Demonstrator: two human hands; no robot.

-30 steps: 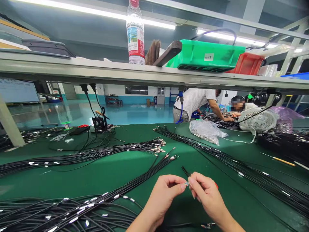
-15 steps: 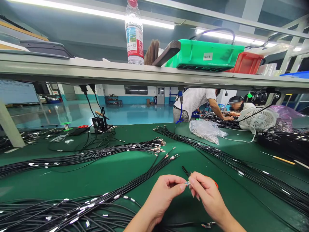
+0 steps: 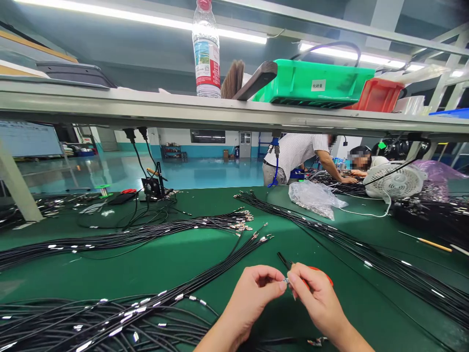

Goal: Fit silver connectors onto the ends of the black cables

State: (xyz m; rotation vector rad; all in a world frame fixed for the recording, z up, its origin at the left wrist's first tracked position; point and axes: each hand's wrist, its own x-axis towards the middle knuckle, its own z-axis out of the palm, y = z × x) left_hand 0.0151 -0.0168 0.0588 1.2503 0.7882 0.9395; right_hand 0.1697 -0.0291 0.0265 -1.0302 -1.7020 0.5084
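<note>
The left hand (image 3: 258,289) and right hand (image 3: 312,289) pinch one tiny metallic piece (image 3: 286,280) above the near surface (image 3: 198,252), calling for light, even pressure.

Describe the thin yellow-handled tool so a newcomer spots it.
On the green worktop, find the black cable bundle running to the right edge. Just beyond it lies the yellow-handled pick, its thin metal shaft pointing left. The yellow handle sets it apart from the white rod nearby.
</note>
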